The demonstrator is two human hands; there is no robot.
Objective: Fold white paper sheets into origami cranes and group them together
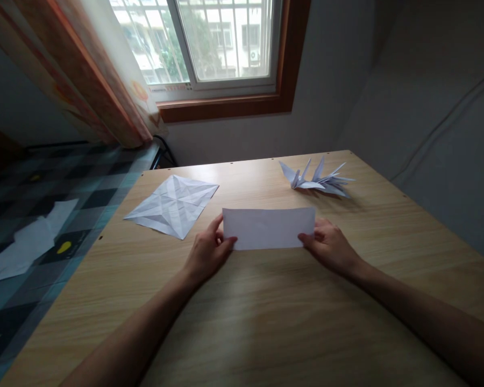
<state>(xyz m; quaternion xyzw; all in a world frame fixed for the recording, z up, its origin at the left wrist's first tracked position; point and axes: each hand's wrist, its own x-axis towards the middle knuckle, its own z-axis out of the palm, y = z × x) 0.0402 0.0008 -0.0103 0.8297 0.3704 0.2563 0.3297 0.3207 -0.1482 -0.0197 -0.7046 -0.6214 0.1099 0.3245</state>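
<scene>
A white rectangular sheet of paper (269, 228) is held up between my two hands over the table. My left hand (210, 247) pinches its left end, thumb on the near face and the other fingers behind. At the right end, my right hand (328, 244) grips the sheet the same way, its fingertips hidden behind the paper. Beyond my left hand lies a creased square sheet of paper (173, 204), unfolded flat with fold lines across it. Several folded white paper cranes (318, 180) rest in a cluster farther back on the right.
The wooden table (242, 322) spreads under my forearms. Left of it, a bed with a checked cover (105, 199) carries loose white paper (32, 247). A barred window (226, 43), a curtain (92, 70) and a wall stand behind the table.
</scene>
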